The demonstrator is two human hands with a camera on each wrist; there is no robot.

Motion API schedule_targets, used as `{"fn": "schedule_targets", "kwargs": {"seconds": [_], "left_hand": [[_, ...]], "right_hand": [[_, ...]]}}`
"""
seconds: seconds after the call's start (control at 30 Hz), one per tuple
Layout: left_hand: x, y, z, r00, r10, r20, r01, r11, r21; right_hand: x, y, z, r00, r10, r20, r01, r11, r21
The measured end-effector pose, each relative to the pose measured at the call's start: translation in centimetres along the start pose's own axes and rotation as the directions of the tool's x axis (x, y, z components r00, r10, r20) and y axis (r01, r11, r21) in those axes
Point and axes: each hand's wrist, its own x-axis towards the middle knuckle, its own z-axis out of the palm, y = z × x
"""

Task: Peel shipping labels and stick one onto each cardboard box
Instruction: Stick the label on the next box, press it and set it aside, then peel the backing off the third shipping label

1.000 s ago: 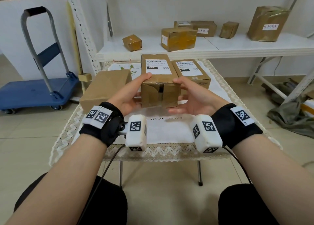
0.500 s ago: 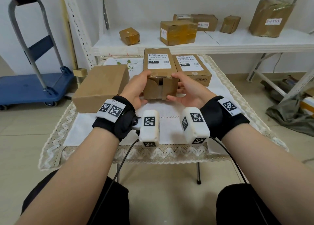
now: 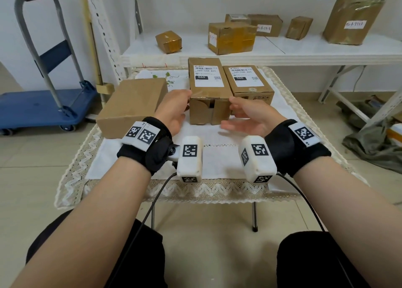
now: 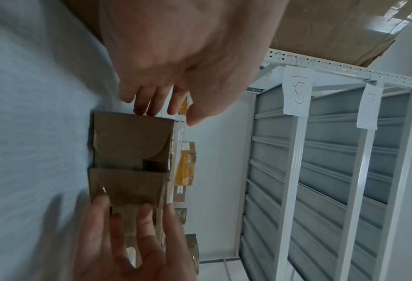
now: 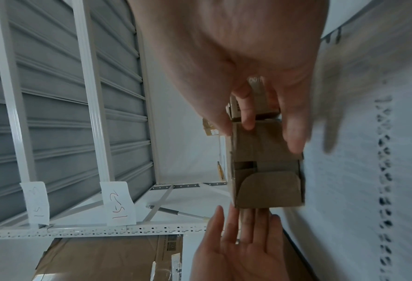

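A labelled cardboard box [image 3: 208, 104] stands on the table, its white shipping label [image 3: 206, 75] on top. Beside it on the right sits a second labelled box [image 3: 248, 83]. A plain unlabelled box [image 3: 132, 104] lies to the left. My left hand [image 3: 174, 107] is open at the middle box's left side, fingertips at its top corner. My right hand [image 3: 241, 115] is open at its right front, palm inward, holding nothing. The left wrist view shows the box's flapped end [image 4: 130, 157] between both hands; the right wrist view shows it [image 5: 267, 171] too.
The table carries a white lace-edged cloth [image 3: 217, 163]. Behind it a white shelf [image 3: 261, 54] holds several taped boxes. A blue platform trolley [image 3: 43, 109] stands on the floor at left. A grey-green bag [image 3: 374, 144] lies on the floor at right.
Both hands held the middle box by its sides earlier; now they have let go and opened, and the box rests beside the second labelled box.
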Motion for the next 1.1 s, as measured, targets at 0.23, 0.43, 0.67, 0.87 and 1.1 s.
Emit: {"fn": "schedule_targets", "kwargs": {"seconds": [0.23, 0.43, 0.67, 0.87, 1.1], "left_hand": [[-1.8, 1.6, -1.3, 0.994, 0.099, 0.050, -0.097, 0.995, -0.033], [-3.1, 3.1, -5.4, 0.969, 0.171, -0.179, -0.196, 0.972, -0.131], [-3.5, 3.0, -8.8, 0.879, 0.153, -0.451, -0.191, 0.981, -0.039], [-3.2, 2.6, -9.9, 0.888, 0.063, -0.455, -0.045, 0.998, 0.051], [-3.1, 2.2, -10.8, 0.878, -0.004, -0.478, 0.021, 0.999, 0.029]], "right_hand": [[-1.2, 0.3, 0.0, 0.995, -0.057, 0.082, 0.061, 0.997, -0.048], [-2.0, 0.9, 3.1, 0.954, -0.086, 0.287, 0.108, 0.992, -0.064], [-1.6, 1.9, 7.0, 0.920, -0.031, 0.392, 0.066, 0.995, -0.075], [-0.7, 2.7, 9.8, 0.921, 0.022, 0.390, 0.029, 0.992, -0.123], [-0.3, 3.2, 11.9, 0.917, 0.028, 0.398, 0.046, 0.983, -0.175]]}}
